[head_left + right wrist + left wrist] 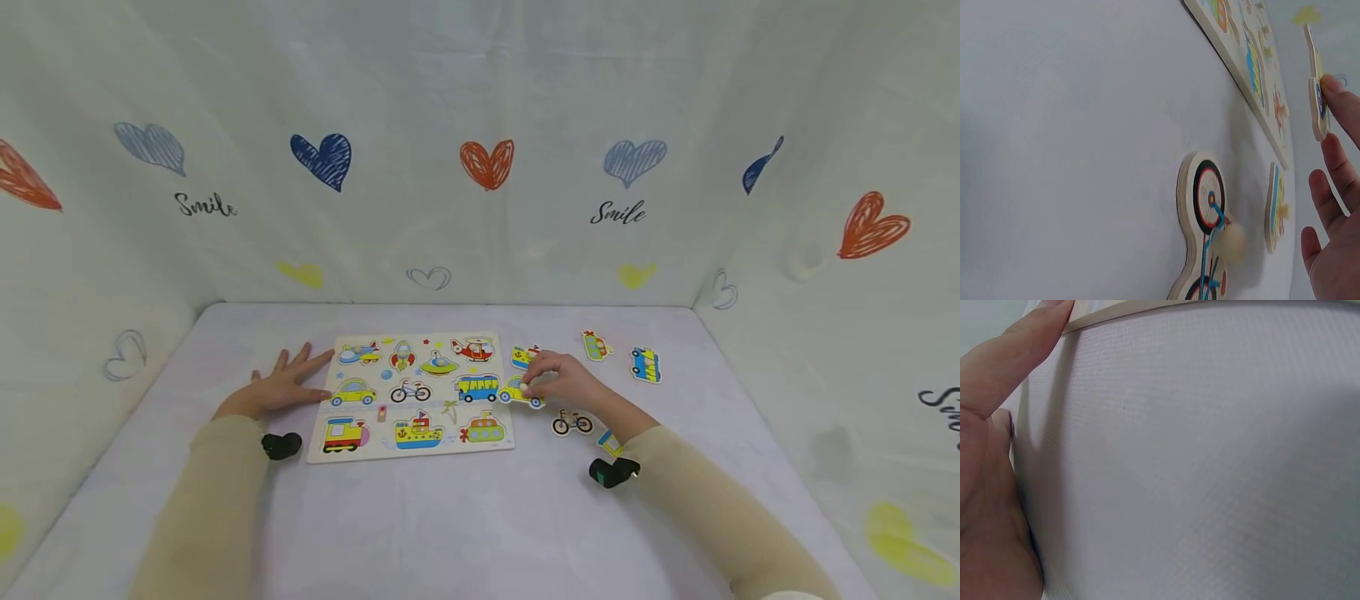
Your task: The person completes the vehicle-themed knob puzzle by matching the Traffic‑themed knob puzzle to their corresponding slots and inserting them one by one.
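Observation:
A wooden puzzle board [315, 456] printed with vehicles lies flat on the table. My left hand [283, 387] rests at its left side, fingers spread, with thumb and index finger touching the edge. My right hand [564, 382] pinches a yellow car piece [513, 392] by its knob between thumb and fingertips. That car piece [1319, 109] is raised and tilted in the right wrist view, overlapping the board's right edge in the head view. Below the right hand lies a bicycle piece [1202, 206] with a round knob. A boat piece [522, 357] sits just beyond the fingers, partly covered.
A submarine piece [596, 345] and a blue bus piece [645, 365] lie at the back right. Another small piece [609, 443] is partly hidden by the right sleeve. A white curtain [420, 233] with hearts hangs behind and beside the table.

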